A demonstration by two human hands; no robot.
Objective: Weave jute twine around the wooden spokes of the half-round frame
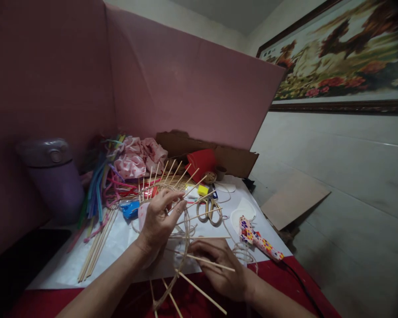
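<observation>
Left hand (159,221) was up on the stick frame (167,183), fingers bent and pressed together over the spot where the spokes met, thumb on the near side. So it was clamping the hub, not any single spoke. Right hand (223,270) sat lower and closer to the body, palm down, fingers curled onto one thin stick (215,263) that ran left to right across it. Whether it really pinched that stick or just rested on it, I couldn't tell (fingertips were tucked under)

The bit that mattered was the pale cord (185,247). It ran roughly up and down in the gap between the two hands, touching the frame by the left hand's fingers at the top and trailing off toward the near table edge. The right hand was just beside it, the left hand right on its upper end. Spokes fanned away up and to the right, with a few pointing back at the body

Further out were scissors (209,211) just past the frame, a flowery glue gun (257,238) to the right, and loose sticks (97,245) on the white paper (59,265) to the left. Pipe cleaners (97,185), pink cloth (139,159), a red cup (202,162) and a purple container (53,176) sat along the back
</observation>
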